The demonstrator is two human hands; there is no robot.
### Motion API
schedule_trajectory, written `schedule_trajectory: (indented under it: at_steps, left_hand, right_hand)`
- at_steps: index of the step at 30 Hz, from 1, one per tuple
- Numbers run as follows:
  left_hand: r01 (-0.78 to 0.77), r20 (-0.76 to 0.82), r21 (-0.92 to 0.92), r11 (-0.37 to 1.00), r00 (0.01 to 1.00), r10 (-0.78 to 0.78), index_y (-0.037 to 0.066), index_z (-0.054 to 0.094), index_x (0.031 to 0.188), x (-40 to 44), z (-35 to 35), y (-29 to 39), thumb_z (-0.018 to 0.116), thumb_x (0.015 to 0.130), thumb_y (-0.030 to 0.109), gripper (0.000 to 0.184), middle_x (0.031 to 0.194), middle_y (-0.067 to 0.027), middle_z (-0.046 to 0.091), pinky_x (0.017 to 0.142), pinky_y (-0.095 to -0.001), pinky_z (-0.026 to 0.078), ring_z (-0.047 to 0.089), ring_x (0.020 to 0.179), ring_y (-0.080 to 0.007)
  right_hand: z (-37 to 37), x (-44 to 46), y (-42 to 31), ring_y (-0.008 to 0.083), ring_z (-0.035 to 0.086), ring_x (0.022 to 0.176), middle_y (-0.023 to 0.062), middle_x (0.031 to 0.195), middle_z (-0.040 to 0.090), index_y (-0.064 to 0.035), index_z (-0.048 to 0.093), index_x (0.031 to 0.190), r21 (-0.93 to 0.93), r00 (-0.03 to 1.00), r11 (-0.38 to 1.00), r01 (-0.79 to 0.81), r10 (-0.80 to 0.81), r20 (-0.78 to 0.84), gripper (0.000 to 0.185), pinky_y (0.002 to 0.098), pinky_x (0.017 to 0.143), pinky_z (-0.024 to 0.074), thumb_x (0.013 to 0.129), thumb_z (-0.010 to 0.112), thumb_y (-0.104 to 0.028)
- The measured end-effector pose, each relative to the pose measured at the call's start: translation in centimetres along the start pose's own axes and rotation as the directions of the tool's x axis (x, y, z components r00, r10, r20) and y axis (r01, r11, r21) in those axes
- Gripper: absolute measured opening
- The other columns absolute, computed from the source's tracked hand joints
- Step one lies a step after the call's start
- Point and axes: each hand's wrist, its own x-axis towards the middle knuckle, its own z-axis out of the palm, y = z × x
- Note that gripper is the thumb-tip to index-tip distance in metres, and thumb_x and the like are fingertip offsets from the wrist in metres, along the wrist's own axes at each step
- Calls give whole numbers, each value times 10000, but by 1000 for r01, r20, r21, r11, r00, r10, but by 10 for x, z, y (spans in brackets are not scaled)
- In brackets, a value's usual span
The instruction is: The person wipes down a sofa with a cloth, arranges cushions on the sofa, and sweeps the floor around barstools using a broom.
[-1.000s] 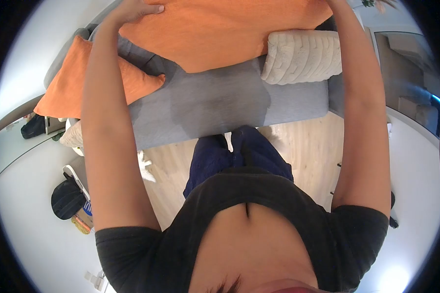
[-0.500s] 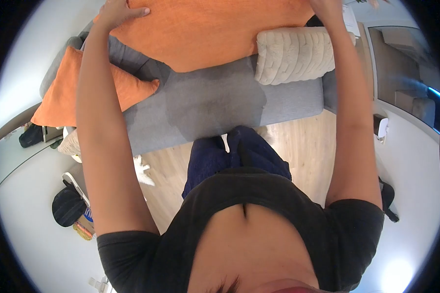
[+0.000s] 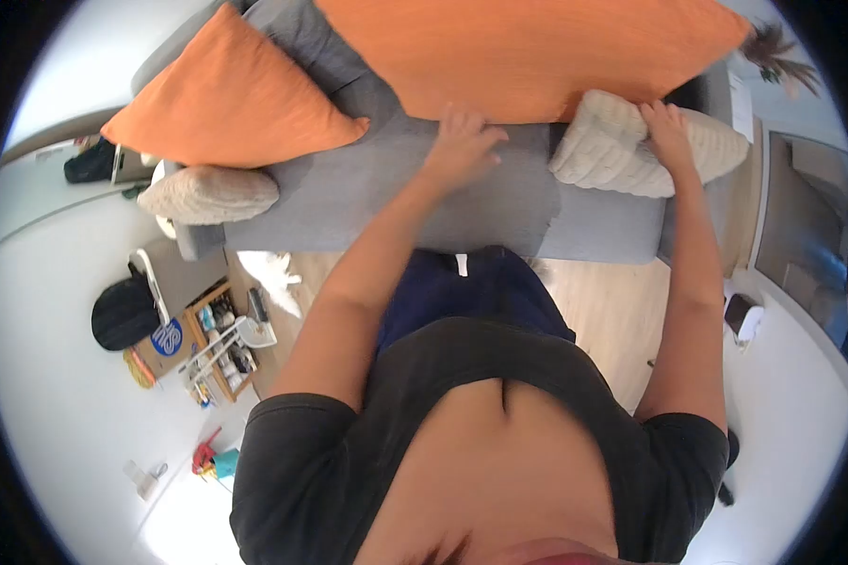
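Observation:
A large orange cushion [image 3: 528, 61] leans against the back of the grey sofa [image 3: 349, 202]. My left hand [image 3: 464, 149] is at its lower edge, above the seat, fingers apart and slightly blurred; whether it touches the fabric I cannot tell. My right hand [image 3: 669, 137] grips the upper edge of a cream textured cushion [image 3: 612, 151], which dents around the fingers. This cushion lies at the right end of the seat, in front of the orange one.
To the left are another orange cushion [image 3: 231, 104] and a second cream cushion [image 3: 207, 195]. A white furry animal [image 3: 271, 276] is on the wooden floor [image 3: 608, 311] by the sofa. A crate of items [image 3: 226, 339] and a black bag [image 3: 122, 313] stand further left.
Both hands have let go of the large orange cushion, which now sits further right. My left hand came down and right; my right hand moved onto the cream cushion. The view has shifted.

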Motion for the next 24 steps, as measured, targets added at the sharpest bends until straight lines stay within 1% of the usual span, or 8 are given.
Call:
schedule_trajectory:
  at_steps: [3,5,9,13,16,19,21,24]
  left_hand:
    - [151,137,-22,988,980,-147,165,643,965,-25,6,-2,695,681,275,309,1081,-80,496,1011,-529,213,390,1134,-271]
    - [188,124,-24,982,975,-183,167,642,979,-38,11,-23,700,680,276,323,1105,-87,493,957,-483,273,411,1103,-266]
    - [320,141,148,936,930,-340,168,639,1006,-60,19,-47,692,701,277,328,1105,-90,508,926,-450,301,453,1050,-276]
    - [356,222,152,922,897,-383,153,633,1029,-74,18,-52,698,700,278,359,1104,-103,516,919,-450,337,469,1033,-307]
    - [443,330,25,896,843,-425,133,629,1040,-82,29,-62,693,704,250,361,1087,-127,543,894,-426,389,508,1000,-327]
    - [440,373,-138,887,853,-365,116,626,1038,-93,36,-66,675,719,216,338,1041,-141,582,839,-390,437,548,966,-317]
    - [467,523,-166,869,788,-324,93,634,1009,-92,31,-56,650,740,190,286,986,-147,613,796,-387,457,586,906,-296]
    - [485,520,-127,865,776,-358,71,640,971,-90,27,-42,631,761,195,244,967,-153,615,774,-389,461,591,886,-298]
  right_hand:
    - [4,3,4,283,444,1068,54,1071,513,-162,535,1118,-36,997,997,-70,69,-30,474,444,899,351,666,612,-38]
    - [10,2,4,277,444,1074,67,1067,515,-154,548,1089,-95,993,995,-22,11,-119,421,448,900,351,684,600,-55]
    - [6,2,-7,261,437,1098,57,1094,500,-173,539,1129,-124,991,987,-104,93,-93,503,456,910,355,652,669,-82]
    - [2,-4,-10,257,437,1100,50,1097,492,-194,522,1175,-71,978,995,-74,59,-200,591,456,930,349,625,727,-122]
    - [-7,-17,-19,253,436,1098,42,1098,485,-206,513,1204,-42,950,998,-56,41,-310,650,446,950,344,605,760,-152]
    - [-18,-45,-41,285,489,1023,63,1023,522,-174,576,1099,171,863,985,31,60,-502,461,420,894,391,661,718,-139]
    - [-7,-67,-59,309,537,922,93,927,552,-131,616,966,361,906,932,17,138,-399,236,400,817,428,733,650,-124]
    - [21,-109,-104,322,555,854,125,842,559,-85,618,868,581,931,814,-13,221,-289,96,395,756,441,782,585,-112]
